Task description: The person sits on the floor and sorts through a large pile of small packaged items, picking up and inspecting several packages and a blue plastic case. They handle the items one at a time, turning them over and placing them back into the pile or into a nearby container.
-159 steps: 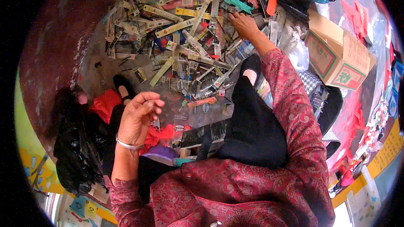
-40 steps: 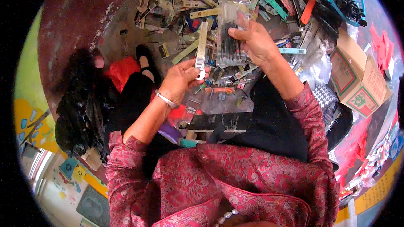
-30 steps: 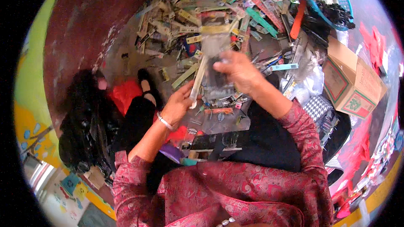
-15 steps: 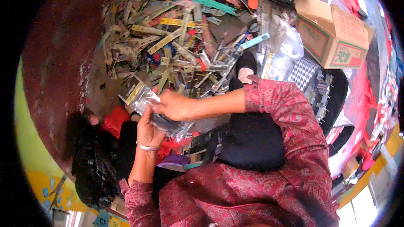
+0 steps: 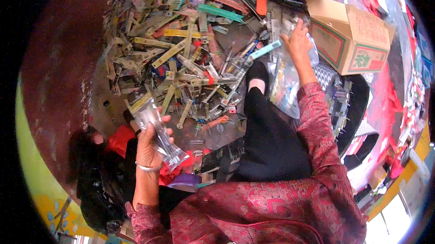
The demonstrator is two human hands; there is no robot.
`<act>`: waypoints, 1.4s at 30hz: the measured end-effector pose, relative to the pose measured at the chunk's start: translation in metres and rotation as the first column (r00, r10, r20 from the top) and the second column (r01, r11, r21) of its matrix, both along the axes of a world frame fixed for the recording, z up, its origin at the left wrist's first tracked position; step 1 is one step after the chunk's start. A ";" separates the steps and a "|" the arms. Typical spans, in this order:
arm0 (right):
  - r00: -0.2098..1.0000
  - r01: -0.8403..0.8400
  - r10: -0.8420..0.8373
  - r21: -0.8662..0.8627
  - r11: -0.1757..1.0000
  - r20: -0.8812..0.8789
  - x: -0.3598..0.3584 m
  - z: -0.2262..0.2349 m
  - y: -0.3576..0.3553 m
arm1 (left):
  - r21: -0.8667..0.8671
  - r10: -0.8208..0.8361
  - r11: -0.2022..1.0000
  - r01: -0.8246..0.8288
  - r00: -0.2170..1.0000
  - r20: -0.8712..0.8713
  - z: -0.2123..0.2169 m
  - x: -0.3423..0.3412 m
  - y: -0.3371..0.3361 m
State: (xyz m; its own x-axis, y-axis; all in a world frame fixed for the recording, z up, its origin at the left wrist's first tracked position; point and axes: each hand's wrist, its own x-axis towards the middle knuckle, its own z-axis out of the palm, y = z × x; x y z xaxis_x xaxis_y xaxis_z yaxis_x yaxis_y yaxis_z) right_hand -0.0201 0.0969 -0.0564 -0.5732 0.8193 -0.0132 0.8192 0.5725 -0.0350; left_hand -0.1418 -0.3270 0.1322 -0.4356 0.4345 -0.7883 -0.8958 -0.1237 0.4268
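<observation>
My left hand (image 5: 147,146) is closed round a clear plastic packet (image 5: 167,142) with thin, dark, straight pieces inside. One end of the packet points up toward the pile, the other down past my palm. Out to the right, my right hand (image 5: 297,45) is stretched over crumpled clear plastic bags (image 5: 286,85), its fingers apart and nothing visible in them. Whether the fingertips touch the plastic I cannot tell. Beside those bags lies a turquoise strip-shaped packet (image 5: 265,50).
A wide heap of long, narrow packets (image 5: 167,33) in several colours covers the floor ahead. An open cardboard carton (image 5: 346,65) stands at the right. My foot in a black shoe (image 5: 257,73) rests by the heap. Near my lap sits a purple round thing (image 5: 185,181).
My right hand has let go of the packet and swung up and right to the clear bags. My left hand keeps the packet, a little lower and further left.
</observation>
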 end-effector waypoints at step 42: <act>0.787 -0.537 -0.322 -0.841 0.066 -0.527 -0.109 0.074 -0.189 | 0.301 -0.237 0.924 0.236 0.971 -0.034 0.040 -0.004 0.043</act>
State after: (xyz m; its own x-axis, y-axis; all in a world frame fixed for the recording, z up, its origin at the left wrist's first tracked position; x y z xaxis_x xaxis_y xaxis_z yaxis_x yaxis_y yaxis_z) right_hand -0.1293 -0.0925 0.0177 -0.8945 0.2262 -0.3857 0.3264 -0.2590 -0.9090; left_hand -0.1457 -0.2843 0.1725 -0.2884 0.7417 -0.6055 -0.9162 -0.0300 0.3996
